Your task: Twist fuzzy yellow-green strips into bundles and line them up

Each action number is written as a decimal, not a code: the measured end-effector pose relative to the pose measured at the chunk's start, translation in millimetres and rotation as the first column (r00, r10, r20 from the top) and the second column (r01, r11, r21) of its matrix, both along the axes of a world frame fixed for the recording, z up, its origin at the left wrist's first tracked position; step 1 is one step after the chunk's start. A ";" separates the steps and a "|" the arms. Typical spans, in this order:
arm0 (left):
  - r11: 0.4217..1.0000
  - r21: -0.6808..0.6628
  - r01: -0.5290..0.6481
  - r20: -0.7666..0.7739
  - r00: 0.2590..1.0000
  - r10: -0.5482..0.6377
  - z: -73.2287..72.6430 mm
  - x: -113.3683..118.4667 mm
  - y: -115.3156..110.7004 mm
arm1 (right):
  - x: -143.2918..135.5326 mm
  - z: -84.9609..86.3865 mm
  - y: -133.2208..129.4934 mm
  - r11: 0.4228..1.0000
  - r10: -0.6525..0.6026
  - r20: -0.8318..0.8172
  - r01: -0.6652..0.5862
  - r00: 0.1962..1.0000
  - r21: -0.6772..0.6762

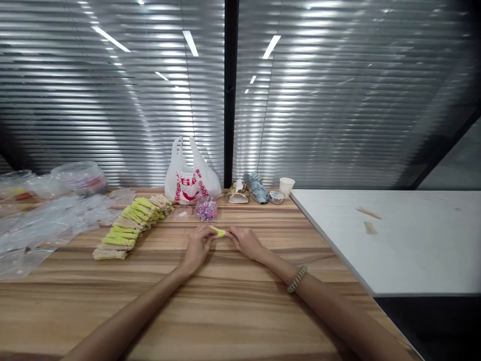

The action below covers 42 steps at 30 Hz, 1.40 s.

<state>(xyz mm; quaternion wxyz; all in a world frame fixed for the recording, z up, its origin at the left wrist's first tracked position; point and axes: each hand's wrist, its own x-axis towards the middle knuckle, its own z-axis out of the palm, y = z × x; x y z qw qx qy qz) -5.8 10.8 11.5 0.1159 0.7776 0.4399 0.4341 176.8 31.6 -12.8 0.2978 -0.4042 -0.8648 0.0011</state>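
Between my two hands, above the wooden table (240, 306), is a small bright yellow strip (217, 231) that looks soft. My left hand (198, 246) pinches its left end. On the other end, the fingers of my right hand (246, 242) are closed; a beaded bracelet (297, 279) circles that wrist. Just beyond my hands stands a clear tub of small pink and purple pieces (206, 209), too small to name. A long row of similar yellow and beige bundles (131, 225) lies to the left of my left hand.
Clear plastic bags (56, 220) and round clear tubs (78, 178) cover the far left. At the back are a white carrier bag (192, 183), a clear lid (182, 213), a gold packet (238, 192), a grey-blue crumpled wrapper (258, 188), a tape roll (276, 197) and a paper cup (286, 187). A white table (406, 255) adjoins right.
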 end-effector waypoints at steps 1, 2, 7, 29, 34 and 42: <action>1.000 0.015 -0.001 -0.010 1.000 0.001 -0.7 0.1 0.1 | 0.0 0.1 0.1 1.000 0.005 -0.003 -0.005 1.000 -0.001; 1.000 0.025 -0.004 -0.019 1.000 0.005 -1.3 0.2 0.2 | 0.0 0.3 0.2 1.000 0.007 -0.002 -0.007 1.000 -0.001; 0.998 0.060 0.001 -0.049 0.999 0.002 -1.6 0.6 0.5 | 0.0 1.3 -0.2 1.000 -0.018 0.022 0.018 1.000 0.001; 0.998 -0.063 0.019 0.087 0.996 -0.014 -2.4 -1.0 3.6 | 0.7 0.5 1.9 0.998 -0.066 0.006 0.066 0.998 0.019; 0.989 -0.135 -0.057 0.143 0.987 0.076 -5.3 -2.7 8.7 | 1.1 0.9 2.1 0.994 -0.113 -0.046 0.113 0.993 0.009; 0.970 -0.240 -0.029 0.182 0.981 0.074 -10.9 -5.3 15.1 | 0.3 2.7 0.6 0.990 -0.142 -0.059 0.142 0.988 0.000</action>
